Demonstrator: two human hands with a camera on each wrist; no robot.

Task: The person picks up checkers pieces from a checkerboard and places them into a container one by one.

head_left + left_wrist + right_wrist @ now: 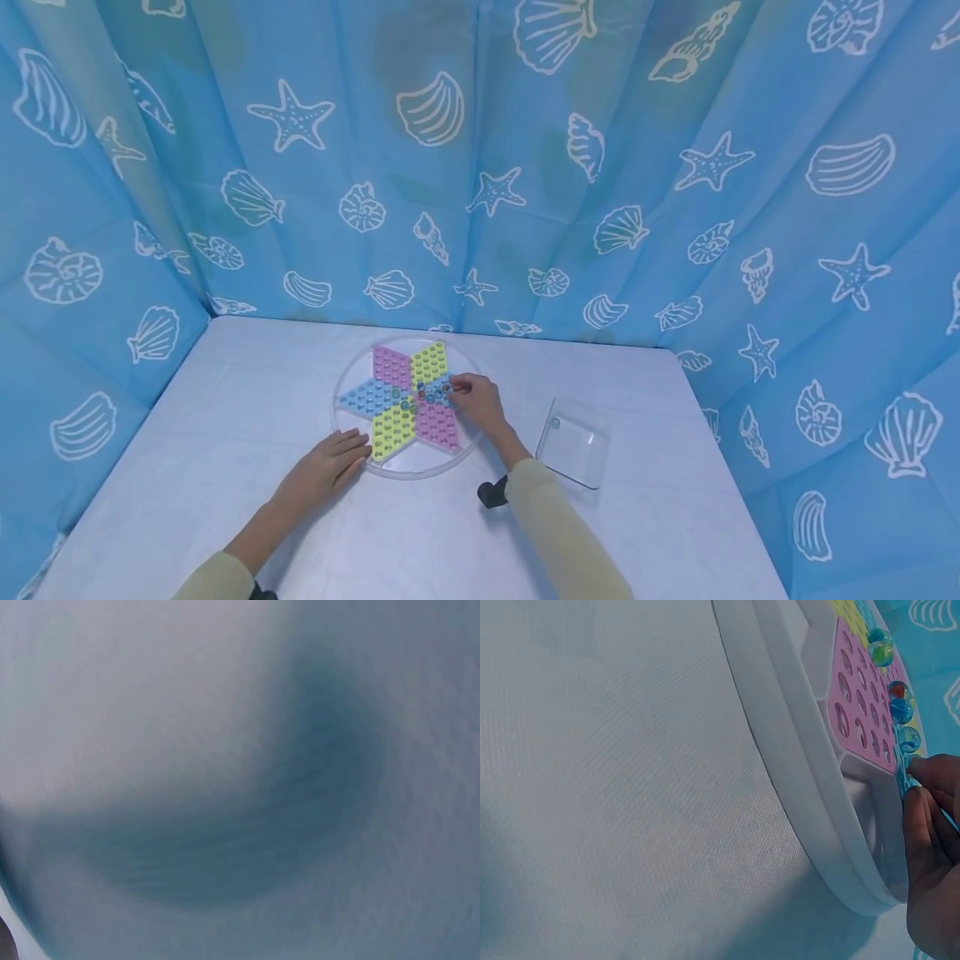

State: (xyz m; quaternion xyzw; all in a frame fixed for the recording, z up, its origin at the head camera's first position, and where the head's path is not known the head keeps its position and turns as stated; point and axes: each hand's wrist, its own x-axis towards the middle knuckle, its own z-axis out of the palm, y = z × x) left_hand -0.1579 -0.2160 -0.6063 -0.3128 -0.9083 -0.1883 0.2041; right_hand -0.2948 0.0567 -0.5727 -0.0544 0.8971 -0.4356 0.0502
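A round white Chinese checkers board (411,475) with a pink, yellow and blue star of holes lies on the table. Several glass marbles (405,406) sit around the star's middle and along its right blue point. Over that blue point is my right hand (478,402), thumb and fingertips pinched at a marble mostly hidden by them. The right wrist view shows these fingers (934,774) low at the board, beside a row of marbles (901,711). My left hand (326,467) lies flat with fingers extended, fingertips at the board's lower-left rim.
A clear square dish (577,450) stands right of the board, with one marble (555,422) in its far left corner. The white tablecloth (420,542) reaches back to a blue shell-print curtain (465,167). The left wrist view shows only blurred cloth (135,712).
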